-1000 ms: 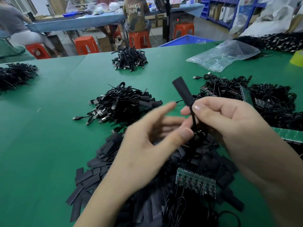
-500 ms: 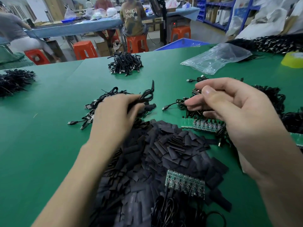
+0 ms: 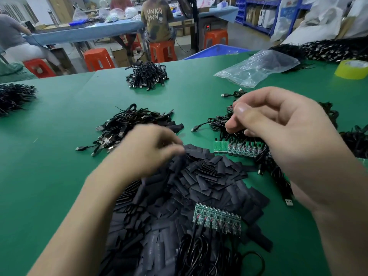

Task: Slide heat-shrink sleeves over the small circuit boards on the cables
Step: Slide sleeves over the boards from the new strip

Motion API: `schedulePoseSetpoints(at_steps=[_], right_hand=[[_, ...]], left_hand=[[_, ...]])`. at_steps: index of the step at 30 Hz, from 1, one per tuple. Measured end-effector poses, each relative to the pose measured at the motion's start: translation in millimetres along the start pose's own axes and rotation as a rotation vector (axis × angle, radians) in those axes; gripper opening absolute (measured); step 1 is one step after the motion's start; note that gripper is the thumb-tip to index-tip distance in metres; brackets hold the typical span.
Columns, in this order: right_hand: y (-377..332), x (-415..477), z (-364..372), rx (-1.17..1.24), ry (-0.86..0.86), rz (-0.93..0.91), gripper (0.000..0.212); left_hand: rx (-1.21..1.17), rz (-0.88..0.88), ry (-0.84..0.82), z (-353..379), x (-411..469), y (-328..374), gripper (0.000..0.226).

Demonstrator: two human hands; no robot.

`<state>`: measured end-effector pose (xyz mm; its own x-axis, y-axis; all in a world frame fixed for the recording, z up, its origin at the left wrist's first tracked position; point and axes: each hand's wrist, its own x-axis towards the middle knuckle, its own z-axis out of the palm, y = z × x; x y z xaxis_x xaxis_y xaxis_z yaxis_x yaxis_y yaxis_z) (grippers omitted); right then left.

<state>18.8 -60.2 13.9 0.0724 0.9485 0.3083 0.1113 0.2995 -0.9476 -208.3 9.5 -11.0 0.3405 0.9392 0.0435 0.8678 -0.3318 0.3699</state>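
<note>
Both hands look to be fetching parts. Your left hand [image 3: 151, 150], blurred, dips into the far edge of the heat-shrink sleeves [image 3: 199, 186]; its grip can't be read. Your right hand [image 3: 282, 132] curls over the cables [image 3: 216, 121] above the circuit boards [image 3: 241, 149]; whether it pinches one is unclear. Next, single out one sleeve and one board.

The light is bright and even, so the green surface [image 3: 49, 156] shows only faint, soft shadows around the pile of black sleeves [image 3: 199, 186]. At the far edge of this pile the left hand [image 3: 151, 150] is smeared by motion blur, while the right hand [image 3: 278, 132] beside it looks sharper. Well behind the pile, the plastic bag [image 3: 258, 68] has a mild glare and the shelves [image 3: 258, 14] lean from wide-angle distortion.
</note>
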Motion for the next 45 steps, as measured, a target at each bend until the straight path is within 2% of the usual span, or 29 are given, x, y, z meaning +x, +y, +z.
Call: schedulePoseSetpoints(at_steps=[2,3,6,10,14,19,22,24,32,40,45], right_hand=[[0.1,-1.6,1.2,-0.116,-0.094,0.015,0.007],[0.1,-2.6,2.6,-0.176,-0.155,0.034,0.009],[1.5,-5.2,9.0,-0.351,-0.303,0.067,0.017],[3.8,-8.2,16.3,-0.460,-0.416,0.087,0.014],[4.8,-9.8,18.9,-0.549,-0.532,0.120,0.018],[7.4,-12.3,22.4,-0.602,-0.706,0.191,0.026],[9.8,-15.3,24.2,-0.685,-0.856,0.214,0.038],[10.6,-16.8,26.8,-0.729,-0.950,0.208,0.030],[8.3,-14.0,27.2,-0.689,-0.940,0.140,0.024],[0.7,-11.6,22.5,-0.581,-0.927,-0.034,0.034],[0.2,-10.8,19.8,-0.492,-0.950,-0.049,0.025]], left_hand=[[-0.074,0.030,-0.251,17.4,-24.7,16.8,0.029],[-0.056,0.041,-0.308,28.1,-33.8,20.9,0.032],[0.023,0.037,-0.305,52.4,-47.2,25.3,0.041],[-0.044,0.012,-0.290,61.8,-50.4,24.4,0.036],[-0.372,0.008,-0.340,52.1,-53.2,17.4,0.027],[-0.751,-0.009,-0.489,30.9,-61.6,4.3,0.030],[-0.863,-0.012,-0.523,21.4,-65.1,-0.4,0.029],[-0.898,-0.009,-0.542,18.2,-66.3,0.0,0.029],[-0.924,-0.009,-0.501,12.0,-68.5,4.1,0.017],[-0.998,0.051,-0.455,7.8,-70.4,2.5,0.014],[-1.059,0.064,-0.486,5.8,-71.8,3.4,0.011]])
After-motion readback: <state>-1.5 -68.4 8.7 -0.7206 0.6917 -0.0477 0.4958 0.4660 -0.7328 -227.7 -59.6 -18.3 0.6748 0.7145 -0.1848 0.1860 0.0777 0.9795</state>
